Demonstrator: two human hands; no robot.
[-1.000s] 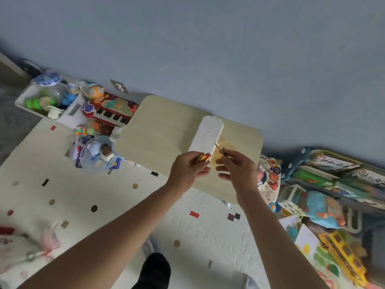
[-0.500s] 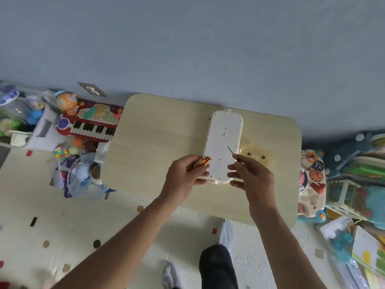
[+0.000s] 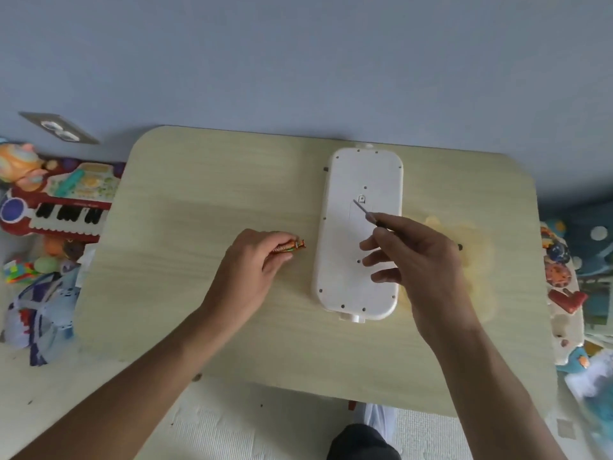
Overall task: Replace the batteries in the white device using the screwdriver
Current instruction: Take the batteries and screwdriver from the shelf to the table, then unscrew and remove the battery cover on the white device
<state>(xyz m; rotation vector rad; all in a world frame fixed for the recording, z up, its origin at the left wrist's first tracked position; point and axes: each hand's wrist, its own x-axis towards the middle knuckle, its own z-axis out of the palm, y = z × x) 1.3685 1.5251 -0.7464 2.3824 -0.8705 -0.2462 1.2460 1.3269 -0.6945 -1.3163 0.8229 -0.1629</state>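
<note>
The white device [image 3: 345,260] lies face down on the pale wooden table [image 3: 199,200], long side running away from me. My right hand [image 3: 418,257] hovers over its right half and grips a thin screwdriver [image 3: 365,212]. The tip points at the small screw tab of the battery cover near the device's middle. My left hand [image 3: 252,263] rests on the table left of the device, closed around orange batteries [image 3: 290,246] whose ends stick out toward the device.
A toy piano [image 3: 56,207] and other toys lie on the floor at the left. More toys and books crowd the right edge [image 3: 564,277]. A wall outlet [image 3: 59,129] sits at upper left. My knee [image 3: 361,439] shows below the table's near edge.
The view has swung down and closer over the table. My left hand has moved left off the device with the batteries. My right hand has brought the screwdriver tip over the battery cover.
</note>
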